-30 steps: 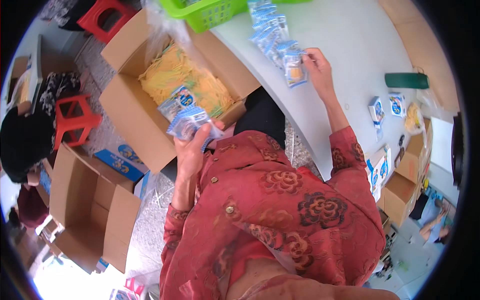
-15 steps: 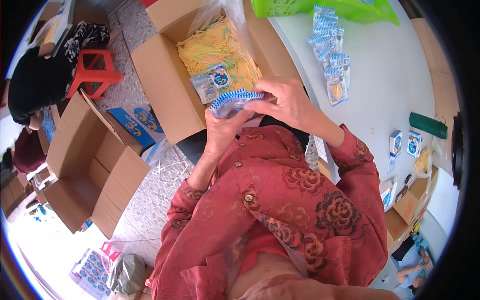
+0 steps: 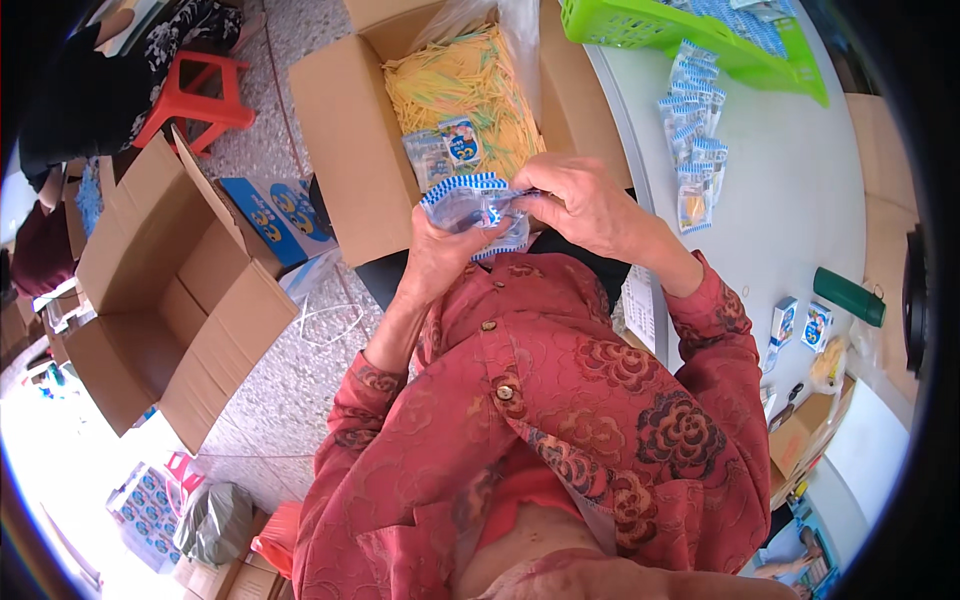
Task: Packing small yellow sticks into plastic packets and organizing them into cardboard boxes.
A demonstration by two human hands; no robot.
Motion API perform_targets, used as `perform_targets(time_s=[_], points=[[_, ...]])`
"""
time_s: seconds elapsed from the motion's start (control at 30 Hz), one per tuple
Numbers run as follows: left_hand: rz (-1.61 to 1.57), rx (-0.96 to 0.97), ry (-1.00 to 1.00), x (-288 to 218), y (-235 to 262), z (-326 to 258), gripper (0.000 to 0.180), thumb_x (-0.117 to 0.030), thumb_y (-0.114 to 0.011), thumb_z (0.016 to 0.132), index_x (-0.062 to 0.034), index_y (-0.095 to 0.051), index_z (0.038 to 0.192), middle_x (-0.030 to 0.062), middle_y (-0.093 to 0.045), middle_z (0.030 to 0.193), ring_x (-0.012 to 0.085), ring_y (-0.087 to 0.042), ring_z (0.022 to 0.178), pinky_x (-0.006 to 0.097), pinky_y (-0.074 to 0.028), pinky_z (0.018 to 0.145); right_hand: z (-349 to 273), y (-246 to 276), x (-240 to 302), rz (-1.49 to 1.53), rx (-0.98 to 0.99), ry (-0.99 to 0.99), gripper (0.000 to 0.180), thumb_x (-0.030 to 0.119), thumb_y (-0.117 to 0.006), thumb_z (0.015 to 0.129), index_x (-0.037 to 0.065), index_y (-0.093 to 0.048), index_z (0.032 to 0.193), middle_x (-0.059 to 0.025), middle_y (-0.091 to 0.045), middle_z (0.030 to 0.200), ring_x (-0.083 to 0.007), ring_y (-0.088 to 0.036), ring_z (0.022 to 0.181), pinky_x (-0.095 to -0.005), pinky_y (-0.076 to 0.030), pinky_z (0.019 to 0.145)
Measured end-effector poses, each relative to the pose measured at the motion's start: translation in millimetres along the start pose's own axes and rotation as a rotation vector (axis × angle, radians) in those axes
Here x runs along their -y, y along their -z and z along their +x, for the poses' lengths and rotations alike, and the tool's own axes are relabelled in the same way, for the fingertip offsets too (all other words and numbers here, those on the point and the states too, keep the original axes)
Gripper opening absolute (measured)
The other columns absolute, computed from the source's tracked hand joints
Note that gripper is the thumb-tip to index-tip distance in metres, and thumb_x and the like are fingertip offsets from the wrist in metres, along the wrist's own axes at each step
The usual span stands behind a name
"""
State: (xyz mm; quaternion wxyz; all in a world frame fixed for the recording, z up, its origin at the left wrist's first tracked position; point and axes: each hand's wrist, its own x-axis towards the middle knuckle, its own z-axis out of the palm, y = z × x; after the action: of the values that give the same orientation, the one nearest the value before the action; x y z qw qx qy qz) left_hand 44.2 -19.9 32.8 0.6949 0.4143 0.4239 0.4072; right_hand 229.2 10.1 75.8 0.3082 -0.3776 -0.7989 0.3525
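Several clear plastic sachets (image 3: pixel 455 208) with blue-checked edges are gripped in my left hand (image 3: pixel 440 255), close in front of my body. My right hand (image 3: pixel 580 200) has its thumb and forefinger pinched at the sachets' right edge. Just beyond my hands, an open cardboard box (image 3: pixel 350 130) holds a heap of thin yellow, orange and green sticks (image 3: pixel 470 85). On that heap lie a clear sachet (image 3: pixel 427 158) and a small blue-and-white packet (image 3: pixel 461 141). What the held sachets contain cannot be made out.
Filled sachets (image 3: pixel 692 150) lie in an overlapping row on the white table (image 3: pixel 740 260), below a green basket (image 3: pixel 690 45). A green cylinder (image 3: pixel 848 297) and two small boxes (image 3: pixel 785 322) lie at right. An open carton (image 3: pixel 190 300) and red stool (image 3: pixel 205 95) stand left.
The held sachets have spread, with the front one now facing up and its body showing. My right fingers have shifted to their right edge. The whole view has shifted slightly.
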Motion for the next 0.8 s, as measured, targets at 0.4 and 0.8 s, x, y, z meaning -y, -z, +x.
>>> perform_targets(time_s=[0.4, 0.8], points=[[-0.026, -0.219, -0.066, 4, 0, 1, 0.026, 0.003, -0.069, 0.067, -0.0009, -0.058, 0.091, 0.0024, -0.061, 0.084, 0.0101, -0.056, 0.075, 0.025, -0.047, 0.067, 4, -3, 17, -0.164, -0.130, 0.135, 0.025, 0.008, -0.067, 0.068, 0.006, -0.055, 0.090, -0.0051, -0.053, 0.095, -0.0226, -0.057, 0.081, -0.0303, -0.048, 0.067], [-0.091, -0.307, -0.162, 15, 14, -2, 0.022, 0.002, -0.070, 0.067, -0.0020, -0.057, 0.085, 0.0000, -0.059, 0.079, 0.0069, -0.054, 0.069, 0.023, -0.046, 0.062, 27, -24, 13, -0.173, 0.061, 0.200, 0.013, 0.013, -0.062, 0.074, 0.006, -0.053, 0.081, -0.0042, -0.052, 0.076, -0.0192, -0.055, 0.066, -0.0298, -0.046, 0.055]])
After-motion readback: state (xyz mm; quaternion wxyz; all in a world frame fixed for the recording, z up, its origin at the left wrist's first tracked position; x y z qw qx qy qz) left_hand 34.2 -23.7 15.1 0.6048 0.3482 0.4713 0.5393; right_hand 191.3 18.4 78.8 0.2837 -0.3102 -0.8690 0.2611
